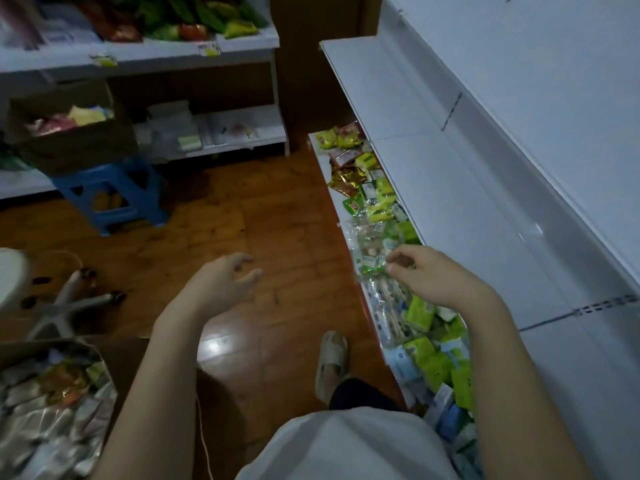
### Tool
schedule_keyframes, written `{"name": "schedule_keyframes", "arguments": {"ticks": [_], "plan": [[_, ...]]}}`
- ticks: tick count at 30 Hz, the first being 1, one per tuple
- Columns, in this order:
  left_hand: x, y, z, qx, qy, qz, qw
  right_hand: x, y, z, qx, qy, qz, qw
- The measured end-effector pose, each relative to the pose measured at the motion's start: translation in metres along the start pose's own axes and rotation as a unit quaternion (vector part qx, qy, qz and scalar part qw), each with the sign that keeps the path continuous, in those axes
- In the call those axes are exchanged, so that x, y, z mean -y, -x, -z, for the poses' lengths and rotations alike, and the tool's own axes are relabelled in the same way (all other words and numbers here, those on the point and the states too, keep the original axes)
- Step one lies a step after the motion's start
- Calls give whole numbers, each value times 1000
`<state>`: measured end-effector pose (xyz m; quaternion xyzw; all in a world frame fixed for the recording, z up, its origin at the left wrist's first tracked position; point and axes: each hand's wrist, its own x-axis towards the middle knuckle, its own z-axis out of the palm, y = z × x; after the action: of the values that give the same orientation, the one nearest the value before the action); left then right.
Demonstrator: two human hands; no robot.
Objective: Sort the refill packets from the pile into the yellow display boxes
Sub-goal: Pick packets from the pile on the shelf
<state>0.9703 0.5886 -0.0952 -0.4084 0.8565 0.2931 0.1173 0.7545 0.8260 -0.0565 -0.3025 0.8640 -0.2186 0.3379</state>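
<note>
A long pile of green, white and blue packets (pixel 426 348) lies on the low white shelf (pixel 367 299) at the right, running from near my body toward the far end. My right hand (pixel 429 275) is over the pile's middle, fingers curled, pinching the edge of a clear plastic bag of small packets (pixel 370 251). My left hand (pixel 225 282) hovers above the wooden floor, fingers loosely curled, holding nothing. No yellow display box is visible.
A cardboard box of mixed packets (pixel 52 407) stands at lower left. A blue stool (pixel 114 192) carries a brown carton (pixel 69 133). White shelving (pixel 138 53) with snacks lines the back. A white upright shelf panel (pixel 519 150) rises at the right. My sandalled foot (pixel 332 362) is on the floor.
</note>
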Motion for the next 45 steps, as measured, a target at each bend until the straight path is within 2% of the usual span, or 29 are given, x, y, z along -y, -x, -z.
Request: {"name": "schedule_keyframes", "arguments": {"ticks": [5, 10, 15, 20, 26, 30, 32, 36, 42, 44, 45], "plan": [[-14, -72, 47, -19, -6, 14, 1000, 31, -97, 44, 21, 1, 25, 999], [-34, -138, 104, -88, 21, 12, 996, 75, -194, 85, 1, 6, 65, 998], [-32, -204, 144, -53, 35, 29, 998, 118, -271, 105, 61, 34, 79, 994], [-15, -292, 187, -97, 47, 24, 994, 155, -361, 122, 36, 39, 73, 996], [11, -415, 244, -21, 42, 25, 999, 210, -463, 131, 61, 56, 29, 996], [8, -511, 293, -26, 49, -11, 998, 243, -531, 151, 2, 11, 24, 1000], [-4, -551, 314, -11, 40, -25, 999, 252, -558, 159, -4, 8, 5, 1000], [-42, -621, 344, 26, 13, -68, 997, 257, -612, 181, 35, -18, -26, 999], [-112, -747, 379, 19, -28, -109, 993, 267, -706, 246, -10, -36, -18, 999], [-152, -773, 398, 26, -26, -146, 989, 273, -726, 278, -28, -55, -5, 998], [-173, -788, 409, 5, -28, -179, 983, 278, -736, 296, -44, -68, 16, 997]]}}
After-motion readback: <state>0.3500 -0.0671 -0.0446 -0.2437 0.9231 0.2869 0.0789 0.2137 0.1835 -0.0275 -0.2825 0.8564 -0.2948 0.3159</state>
